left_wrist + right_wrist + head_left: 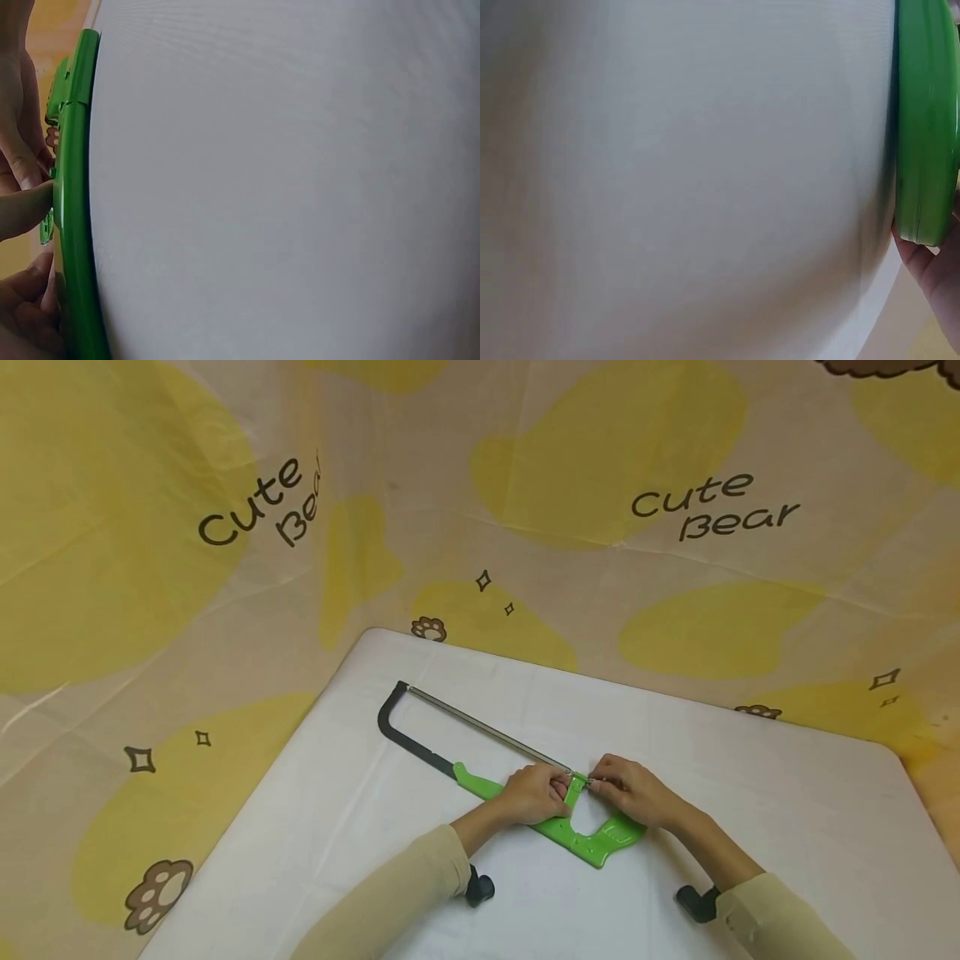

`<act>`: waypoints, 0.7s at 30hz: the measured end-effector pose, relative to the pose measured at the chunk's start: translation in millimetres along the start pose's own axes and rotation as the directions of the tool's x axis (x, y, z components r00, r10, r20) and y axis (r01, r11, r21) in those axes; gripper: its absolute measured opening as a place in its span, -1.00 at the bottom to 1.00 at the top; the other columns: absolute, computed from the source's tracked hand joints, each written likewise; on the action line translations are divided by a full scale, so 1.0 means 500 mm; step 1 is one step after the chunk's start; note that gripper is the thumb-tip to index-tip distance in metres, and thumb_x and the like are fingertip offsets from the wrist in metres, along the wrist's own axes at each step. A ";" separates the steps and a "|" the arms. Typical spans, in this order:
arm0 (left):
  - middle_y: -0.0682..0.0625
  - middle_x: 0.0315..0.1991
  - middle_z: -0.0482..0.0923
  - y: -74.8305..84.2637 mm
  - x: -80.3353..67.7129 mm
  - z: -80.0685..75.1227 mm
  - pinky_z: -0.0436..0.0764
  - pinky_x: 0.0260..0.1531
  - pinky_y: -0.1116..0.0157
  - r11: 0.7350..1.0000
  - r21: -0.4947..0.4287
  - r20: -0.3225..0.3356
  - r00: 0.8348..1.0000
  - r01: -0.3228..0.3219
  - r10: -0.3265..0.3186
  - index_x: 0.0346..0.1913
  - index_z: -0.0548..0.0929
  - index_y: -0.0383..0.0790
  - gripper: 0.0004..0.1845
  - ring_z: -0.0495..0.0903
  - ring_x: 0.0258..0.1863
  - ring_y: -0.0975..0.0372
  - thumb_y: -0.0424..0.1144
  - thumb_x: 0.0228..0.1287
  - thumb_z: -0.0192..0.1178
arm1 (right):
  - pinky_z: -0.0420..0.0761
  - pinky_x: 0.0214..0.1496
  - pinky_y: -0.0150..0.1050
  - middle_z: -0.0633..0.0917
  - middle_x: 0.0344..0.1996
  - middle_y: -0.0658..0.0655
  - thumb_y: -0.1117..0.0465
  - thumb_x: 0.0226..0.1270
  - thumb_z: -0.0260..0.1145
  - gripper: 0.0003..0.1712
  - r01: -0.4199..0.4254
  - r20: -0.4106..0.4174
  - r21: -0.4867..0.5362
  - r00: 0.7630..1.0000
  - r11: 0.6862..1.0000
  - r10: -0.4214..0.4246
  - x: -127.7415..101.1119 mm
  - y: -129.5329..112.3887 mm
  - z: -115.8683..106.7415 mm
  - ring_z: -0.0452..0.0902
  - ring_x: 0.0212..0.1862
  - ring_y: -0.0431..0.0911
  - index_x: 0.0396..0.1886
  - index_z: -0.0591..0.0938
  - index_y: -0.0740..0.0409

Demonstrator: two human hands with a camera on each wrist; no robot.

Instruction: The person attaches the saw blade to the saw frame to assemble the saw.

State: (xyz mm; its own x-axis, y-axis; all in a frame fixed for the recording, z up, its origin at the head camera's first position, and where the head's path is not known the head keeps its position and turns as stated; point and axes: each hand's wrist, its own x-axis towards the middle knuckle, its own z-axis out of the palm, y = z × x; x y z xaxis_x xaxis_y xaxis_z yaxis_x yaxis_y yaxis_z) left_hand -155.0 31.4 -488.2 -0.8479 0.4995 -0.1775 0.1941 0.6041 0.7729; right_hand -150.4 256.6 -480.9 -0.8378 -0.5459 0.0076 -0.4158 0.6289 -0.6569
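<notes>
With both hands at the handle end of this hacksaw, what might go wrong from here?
1. The right hand pinches at the point where the blade meets the green handle; fingers there could slip onto the blade and get scratched.
2. The saw lies flat on the smooth white table, held only by the left hand on the handle, so its black frame may swing or slide if the right hand pulls hard.

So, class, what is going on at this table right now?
A person is working on a hacksaw that lies flat on a white table. The left hand grips the green handle, while the right hand pinches at the point where the metal blade meets that handle.
</notes>
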 end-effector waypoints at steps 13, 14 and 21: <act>0.24 -0.41 0.54 -0.001 0.005 0.001 0.42 -0.18 0.41 1.000 -0.002 0.016 1.000 0.004 -0.004 -0.11 0.68 -0.14 -0.66 0.46 -0.40 0.46 -0.24 0.03 0.52 | 0.49 -0.21 -0.30 0.58 -0.30 -0.07 0.26 0.47 0.20 -0.82 -0.039 0.007 0.022 0.999 0.999 0.039 0.002 0.001 -0.003 0.45 -0.26 -0.20 -0.23 0.74 0.15; 0.23 -0.41 0.54 -0.001 0.005 0.000 0.43 -0.18 0.41 1.000 -0.003 0.017 1.000 0.002 -0.002 -0.11 0.68 -0.14 -0.66 0.46 -0.40 0.46 -0.23 0.03 0.52 | 0.49 -0.22 -0.31 0.59 -0.30 -0.07 0.26 0.47 0.20 -0.82 -0.037 0.008 0.030 0.999 0.999 0.037 0.002 0.001 -0.003 0.45 -0.27 -0.20 -0.24 0.73 0.15; 0.21 -0.42 0.55 0.001 0.005 -0.007 0.44 -0.20 0.42 0.999 -0.049 0.030 0.999 0.019 -0.017 -0.15 0.69 -0.15 -0.69 0.48 -0.41 0.45 -0.27 0.02 0.53 | 0.48 -0.27 -0.33 0.62 -0.33 -0.04 0.23 0.45 0.23 -0.85 -0.038 0.041 0.081 0.999 0.996 0.035 0.003 0.002 -0.016 0.44 -0.30 -0.21 -0.22 0.69 0.19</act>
State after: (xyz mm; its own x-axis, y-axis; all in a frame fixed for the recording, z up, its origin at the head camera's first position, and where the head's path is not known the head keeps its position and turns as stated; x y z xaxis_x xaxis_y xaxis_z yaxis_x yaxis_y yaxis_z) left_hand -158.7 30.7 -486.4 -0.8359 0.5075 -0.2094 0.1535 0.5822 0.7984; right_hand -155.0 260.8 -475.7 -0.8367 -0.5457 -0.0458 -0.3537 0.6024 -0.7156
